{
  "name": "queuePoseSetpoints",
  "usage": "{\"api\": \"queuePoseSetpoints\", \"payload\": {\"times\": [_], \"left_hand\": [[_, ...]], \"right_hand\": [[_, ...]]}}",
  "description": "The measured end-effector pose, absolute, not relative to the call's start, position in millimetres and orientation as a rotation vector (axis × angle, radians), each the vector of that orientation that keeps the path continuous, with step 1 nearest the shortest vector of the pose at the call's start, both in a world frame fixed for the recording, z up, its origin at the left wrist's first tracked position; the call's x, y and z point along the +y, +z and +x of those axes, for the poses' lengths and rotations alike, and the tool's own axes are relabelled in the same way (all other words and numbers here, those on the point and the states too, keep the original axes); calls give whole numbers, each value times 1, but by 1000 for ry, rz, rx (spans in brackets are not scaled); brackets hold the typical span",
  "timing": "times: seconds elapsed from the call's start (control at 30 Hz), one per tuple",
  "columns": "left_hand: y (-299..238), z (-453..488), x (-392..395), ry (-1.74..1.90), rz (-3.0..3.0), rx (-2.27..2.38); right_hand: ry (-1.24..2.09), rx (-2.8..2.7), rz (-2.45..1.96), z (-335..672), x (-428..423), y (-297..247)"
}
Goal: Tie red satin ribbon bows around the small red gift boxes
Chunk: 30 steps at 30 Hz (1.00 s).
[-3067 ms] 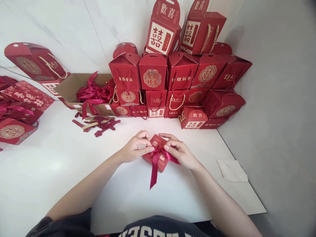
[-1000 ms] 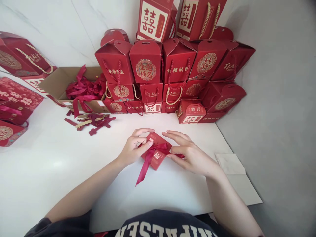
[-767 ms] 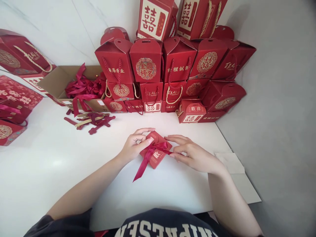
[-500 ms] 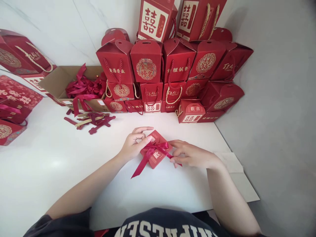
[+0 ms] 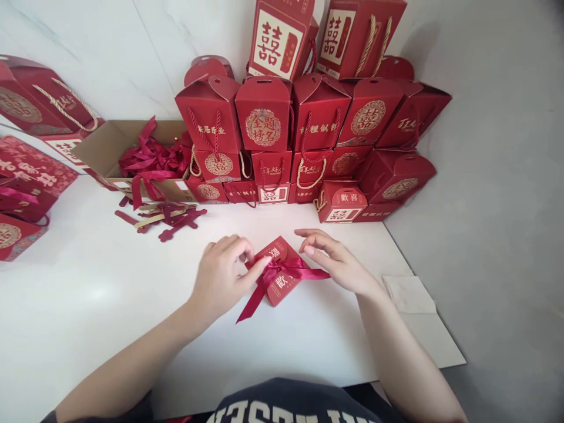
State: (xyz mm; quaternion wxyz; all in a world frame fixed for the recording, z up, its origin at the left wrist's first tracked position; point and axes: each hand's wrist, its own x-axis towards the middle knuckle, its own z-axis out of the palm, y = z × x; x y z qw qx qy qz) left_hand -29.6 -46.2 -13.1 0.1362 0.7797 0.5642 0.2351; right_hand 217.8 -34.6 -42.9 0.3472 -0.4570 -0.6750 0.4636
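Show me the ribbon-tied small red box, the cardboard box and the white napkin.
small red box (image 5: 285,286): head view, its printed top face.
cardboard box (image 5: 99,148): head view, its bare inside wall.
white napkin (image 5: 408,294): head view, its middle.

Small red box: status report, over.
Left hand fingertips on ribbon knot, grip unclear. Right hand open, beside ribbon's right tail. Small red box on white table, ribbon tied across. Ribbon scraps far off left.
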Motion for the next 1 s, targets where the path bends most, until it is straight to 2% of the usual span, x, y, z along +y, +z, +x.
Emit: {"api": "queuePoseSetpoints", "payload": {"times": [0.1,0.2,0.37,0.57,0.83,1.0], "left_hand": [[-10,-41,-54,154,2160,1711],[-13,-44,-57,-14,1938,1481],[-18,-42,-50,154,1686,1193],[-24,-46,-43,144,1512,1000],[-30,-63,-20,269,1511,1092],[-19,-50,-19,773,1984,1313]], "right_hand": [[1262,-1776,-1107,207,-36,-44],[1311,-1783,-1034,204,-38,-44],[1415,-1785,-1009,206,-41,-41],[1559,-1664,-957,213,-40,-43],[1457,-1539,-991,199,-41,-53],[1319,-1607,-1045,188,-44,-54]]}}
